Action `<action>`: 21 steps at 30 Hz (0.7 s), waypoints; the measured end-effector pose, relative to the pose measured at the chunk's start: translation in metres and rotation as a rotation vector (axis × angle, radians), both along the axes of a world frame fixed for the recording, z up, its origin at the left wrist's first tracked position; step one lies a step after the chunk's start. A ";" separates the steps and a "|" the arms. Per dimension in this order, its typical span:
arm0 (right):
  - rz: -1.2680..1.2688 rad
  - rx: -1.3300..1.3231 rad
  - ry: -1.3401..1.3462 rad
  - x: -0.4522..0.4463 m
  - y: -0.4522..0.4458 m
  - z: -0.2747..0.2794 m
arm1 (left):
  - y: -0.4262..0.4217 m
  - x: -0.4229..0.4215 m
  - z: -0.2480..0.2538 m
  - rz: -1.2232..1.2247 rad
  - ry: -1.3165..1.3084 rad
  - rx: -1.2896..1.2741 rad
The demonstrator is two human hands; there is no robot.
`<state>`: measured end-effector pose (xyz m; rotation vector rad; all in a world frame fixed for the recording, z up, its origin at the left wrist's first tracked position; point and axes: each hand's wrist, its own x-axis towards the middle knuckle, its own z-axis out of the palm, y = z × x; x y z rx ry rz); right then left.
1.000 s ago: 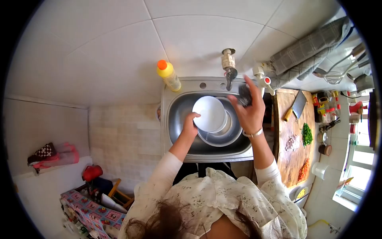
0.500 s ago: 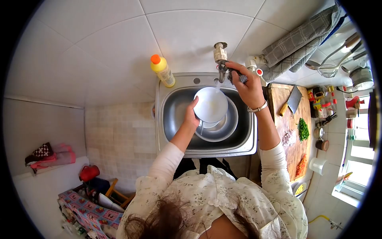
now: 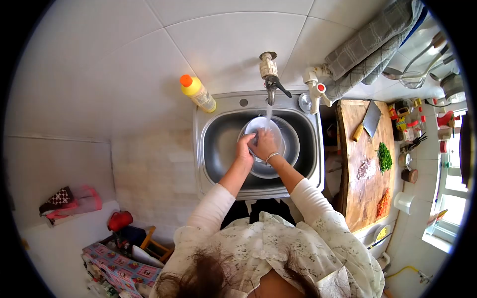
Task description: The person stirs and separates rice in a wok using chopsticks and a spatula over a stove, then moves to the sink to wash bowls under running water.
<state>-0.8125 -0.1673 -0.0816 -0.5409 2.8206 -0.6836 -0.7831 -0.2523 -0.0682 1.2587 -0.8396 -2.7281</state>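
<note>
one bowl [image 3: 256, 122] sits under water [image 3: 269, 114] from the tap [image 3: 271, 88], over a basin [image 3: 292, 144] in the sink [image 3: 217, 141]; left hand [image 3: 244, 149] grasping its side, right hand [image 3: 266, 144] inside, its hold impossible to tell.

Bowl [image 3: 256, 125] under faucet [image 3: 270, 85] — cutting board [image 3: 365, 146] right of sink [image 3: 215, 144].

I am working over a steel sink [image 3: 217, 144]. A wide metal basin [image 3: 292, 144] is sitting inside it, a yellow bottle [image 3: 199, 95] is standing on its back-left rim, and a small shiny round thing [image 3: 304, 103] is resting at its back-right corner.
</note>
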 end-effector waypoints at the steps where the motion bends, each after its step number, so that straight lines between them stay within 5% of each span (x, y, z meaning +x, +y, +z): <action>1: 0.036 -0.421 -0.349 0.003 -0.005 -0.007 | -0.006 0.003 -0.011 -0.021 0.014 0.044; 3: 0.211 -0.625 -0.633 0.015 0.000 -0.020 | -0.019 0.008 -0.042 -0.064 0.044 0.140; 4: 0.265 -0.506 -0.693 0.015 0.011 0.045 | -0.019 0.005 -0.025 -0.063 -0.049 0.082; 7: 0.880 0.251 -0.088 -0.006 0.058 0.045 | -0.036 0.002 -0.039 -0.212 0.072 0.113; 10: 0.719 0.422 0.168 -0.009 0.055 0.021 | -0.025 -0.001 -0.020 -0.156 -0.053 0.127; 11: 0.570 0.362 -0.027 0.006 0.039 0.020 | -0.021 -0.007 -0.014 -0.106 -0.071 0.154; 12: 0.505 0.054 -0.201 0.018 0.030 0.027 | -0.024 -0.010 -0.078 -0.082 -0.104 0.067; 13: 0.430 -0.256 -0.373 0.026 0.027 0.036 | -0.024 -0.010 -0.059 -0.157 -0.082 0.120; 15: 0.598 -0.130 -0.056 0.017 0.039 0.034 | -0.033 -0.010 0.008 -0.303 -0.040 0.221; 17: 0.783 0.020 0.355 -0.005 0.058 0.016 | -0.046 -0.010 0.004 -0.351 -0.111 0.164; 21: 0.333 0.002 -0.026 0.020 0.016 0.033 | -0.025 0.013 -0.006 -0.305 0.127 -0.071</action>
